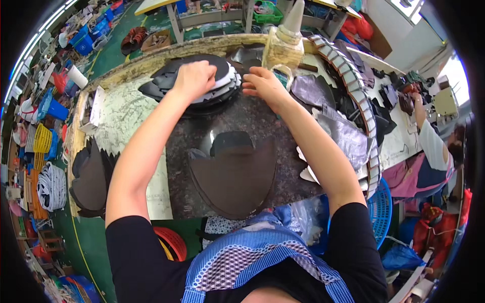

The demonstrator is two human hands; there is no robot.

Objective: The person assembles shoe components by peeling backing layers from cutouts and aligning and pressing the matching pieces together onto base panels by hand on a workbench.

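A stack of black and white cut pieces (214,93), topped by a round-edged black piece, stands at the far middle of the dark work slab (184,139). My left hand (194,81) is over this stack with its fingers curled closed; whatever they grip is hidden. To the right of the stack, my right hand (265,87) has its fingers stretched apart, holding nothing. Nearer me lies a dark brown vamp-shaped piece (232,174), rounded at the near end and notched at the far end. A black tab-like piece (231,143) lies at its notch.
A cone-topped container (288,43) and a roll of tape (282,76) stand beyond my right hand. Dark and silvery sheets (343,139) lie inside a curved segmented rail (361,88). More dark pieces (91,177) sit at the left edge. Another person's arm (420,111) is at the right.
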